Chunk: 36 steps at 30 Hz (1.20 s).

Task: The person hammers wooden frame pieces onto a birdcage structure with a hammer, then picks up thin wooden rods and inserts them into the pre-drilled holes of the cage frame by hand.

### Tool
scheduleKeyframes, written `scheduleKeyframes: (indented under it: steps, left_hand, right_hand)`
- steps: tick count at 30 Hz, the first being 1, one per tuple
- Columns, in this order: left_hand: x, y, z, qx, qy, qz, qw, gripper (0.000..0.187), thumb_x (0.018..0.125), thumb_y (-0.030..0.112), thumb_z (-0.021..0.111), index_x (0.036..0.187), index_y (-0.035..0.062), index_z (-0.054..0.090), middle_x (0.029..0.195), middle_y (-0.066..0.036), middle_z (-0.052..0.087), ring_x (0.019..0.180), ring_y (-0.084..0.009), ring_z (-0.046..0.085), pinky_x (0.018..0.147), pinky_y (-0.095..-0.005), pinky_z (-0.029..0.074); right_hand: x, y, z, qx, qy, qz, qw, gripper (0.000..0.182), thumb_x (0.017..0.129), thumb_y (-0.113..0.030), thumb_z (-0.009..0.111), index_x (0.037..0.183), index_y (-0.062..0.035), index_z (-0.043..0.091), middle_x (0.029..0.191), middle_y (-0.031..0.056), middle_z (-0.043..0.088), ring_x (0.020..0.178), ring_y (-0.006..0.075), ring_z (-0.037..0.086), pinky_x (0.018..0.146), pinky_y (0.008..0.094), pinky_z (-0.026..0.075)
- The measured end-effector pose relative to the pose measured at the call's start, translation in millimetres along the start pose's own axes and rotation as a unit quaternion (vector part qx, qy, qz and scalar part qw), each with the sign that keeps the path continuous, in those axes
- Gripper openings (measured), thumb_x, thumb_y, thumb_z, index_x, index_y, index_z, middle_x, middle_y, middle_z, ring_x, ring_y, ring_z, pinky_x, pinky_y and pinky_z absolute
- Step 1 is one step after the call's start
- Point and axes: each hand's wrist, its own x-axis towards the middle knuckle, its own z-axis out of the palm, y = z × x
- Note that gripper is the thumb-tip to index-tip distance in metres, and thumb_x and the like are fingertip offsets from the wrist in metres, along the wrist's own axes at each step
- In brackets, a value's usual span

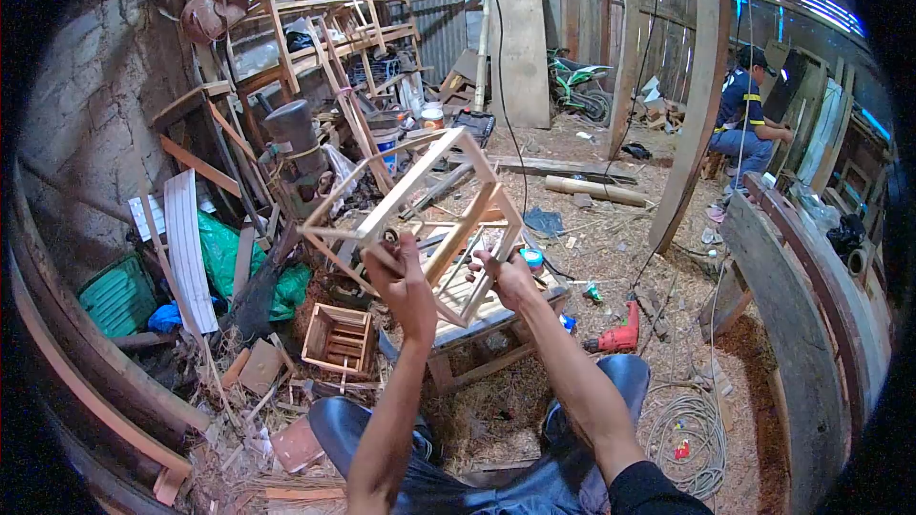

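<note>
One wooden frame point(410, 183), pale, open-sided, tilted

Frame point(410, 181) over bench point(482, 332), drill point(618, 332) right.

— Where could a hand be passed?
— Between the forearms point(575, 377), above the knees point(625, 380), open air is found. The openings of the pale, box-shaped frame of wooden bars point(465, 231) could also be entered, but its near edges are occupied by the left hand point(405, 286) and the right hand point(512, 281).
— What is met below?
— The way down is stopped by the low slatted wooden table point(496, 331), and is narrowed on the left by the small square wooden crate point(334, 366).
— And on the right?
— Room is left above the shavings-covered floor point(611, 238), broken by the red power drill point(622, 329) and the coiled grey cable point(658, 437).
</note>
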Motion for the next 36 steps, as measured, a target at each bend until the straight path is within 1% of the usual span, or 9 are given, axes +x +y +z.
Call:
scheduleKeyframes:
  steps: [3, 7, 8, 18, 26, 28, 30, 33, 36]
  left_hand:
    - [0.1, 4.7, 14.9, -0.181, 0.163, -0.065, 0.968, 0.012, 0.094, 0.010, 0.053, 0.102, 0.0046, 0.046, 0.085, -0.002, 0.050, 0.071, -0.0096, 0.045, 0.057, -0.0245, 0.036]
    - [-5.0, -6.9, -1.0, -0.181, 0.071, -0.071, 0.978, 0.014, 0.093, 0.008, 0.052, 0.106, 0.0055, 0.046, 0.075, 0.002, 0.048, 0.058, -0.0046, 0.042, 0.047, -0.0220, 0.033]
    - [-9.7, -8.8, -0.8, -0.181, 0.072, -0.081, 0.977, 0.015, 0.089, 0.008, 0.057, 0.092, 0.0128, 0.043, 0.067, 0.005, 0.041, 0.049, -0.0037, 0.034, 0.040, -0.0225, 0.026]
    - [-24.5, -14.8, 0.6, -0.201, 0.023, -0.008, 0.979, 0.017, 0.091, 0.013, 0.057, 0.090, 0.0126, 0.040, 0.065, 0.003, 0.041, 0.045, -0.0035, 0.036, 0.036, -0.0204, 0.029]
    - [-27.8, -9.8, 3.9, -0.192, -0.010, 0.014, 0.981, 0.013, 0.090, 0.010, 0.055, 0.097, 0.0103, 0.044, 0.063, 0.002, 0.045, 0.043, -0.0033, 0.036, 0.034, -0.0195, 0.027]
    - [-28.6, -8.4, -0.2, -0.161, -0.030, 0.012, 0.986, 0.023, 0.088, 0.005, 0.052, 0.110, 0.0007, 0.047, 0.071, 0.000, 0.052, 0.052, -0.0039, 0.045, 0.044, -0.0200, 0.038]
    - [-27.8, -7.1, -1.1, -0.161, -0.019, 0.004, 0.987, 0.022, 0.088, 0.005, 0.052, 0.110, 0.0012, 0.048, 0.071, 0.000, 0.052, 0.052, -0.0040, 0.045, 0.043, -0.0204, 0.038]
    - [-25.8, -9.2, -4.5, -0.170, -0.007, -0.012, 0.985, 0.022, 0.088, 0.003, 0.052, 0.109, 0.0022, 0.048, 0.070, 0.001, 0.051, 0.051, -0.0040, 0.045, 0.043, -0.0209, 0.037]
    - [-18.0, -20.9, -12.6, -0.174, 0.003, -0.011, 0.985, 0.021, 0.087, 0.001, 0.052, 0.108, 0.0030, 0.049, 0.069, 0.002, 0.050, 0.051, -0.0035, 0.044, 0.043, -0.0209, 0.037]
  right_hand:
    - [-7.6, -4.3, -2.0, -0.131, 0.030, 0.011, 0.991, 0.031, 0.090, -0.017, 0.060, 0.115, -0.0047, 0.047, 0.105, 0.0098, 0.062, 0.090, 0.0215, 0.064, 0.067, 0.0391, 0.057]
    - [5.8, -7.2, -17.5, -0.154, 0.074, 0.014, 0.985, 0.030, 0.090, -0.027, 0.059, 0.110, -0.0050, 0.054, 0.096, 0.0074, 0.065, 0.080, 0.0173, 0.065, 0.061, 0.0353, 0.054]
    - [13.4, -4.7, -22.6, -0.120, 0.090, 0.007, 0.989, 0.034, 0.088, -0.032, 0.063, 0.107, -0.0041, 0.058, 0.092, 0.0079, 0.066, 0.073, 0.0164, 0.064, 0.058, 0.0353, 0.054]
    - [6.7, -18.3, -25.9, -0.090, 0.143, -0.091, 0.981, 0.029, 0.083, -0.024, 0.064, 0.094, 0.0023, 0.062, 0.074, 0.0079, 0.065, 0.059, 0.0153, 0.064, 0.041, 0.0261, 0.050]
    - [11.7, -10.0, -29.4, -0.001, 0.143, -0.177, 0.974, 0.022, 0.085, -0.016, 0.062, 0.094, 0.0038, 0.061, 0.072, 0.0099, 0.065, 0.057, 0.0179, 0.065, 0.046, 0.0269, 0.053]
    - [16.2, -4.9, -31.8, 0.004, 0.151, -0.173, 0.973, 0.023, 0.084, -0.016, 0.062, 0.095, 0.0043, 0.062, 0.072, 0.0098, 0.065, 0.057, 0.0181, 0.065, 0.047, 0.0276, 0.053]
    - [28.0, 5.8, -35.7, -0.066, 0.233, -0.150, 0.958, 0.026, 0.085, -0.015, 0.062, 0.099, 0.0058, 0.063, 0.070, 0.0096, 0.065, 0.057, 0.0172, 0.064, 0.050, 0.0294, 0.053]
    - [50.6, 30.3, -55.3, -0.152, 0.208, -0.216, 0.942, 0.028, 0.084, -0.017, 0.062, 0.102, 0.0044, 0.064, 0.069, 0.0075, 0.066, 0.061, 0.0153, 0.064, 0.050, 0.0296, 0.050]
    - [18.8, 15.4, -29.6, -0.099, 0.153, -0.126, 0.975, 0.026, 0.086, -0.020, 0.061, 0.104, -0.0014, 0.061, 0.083, 0.0060, 0.065, 0.071, 0.0137, 0.061, 0.056, 0.0301, 0.051]
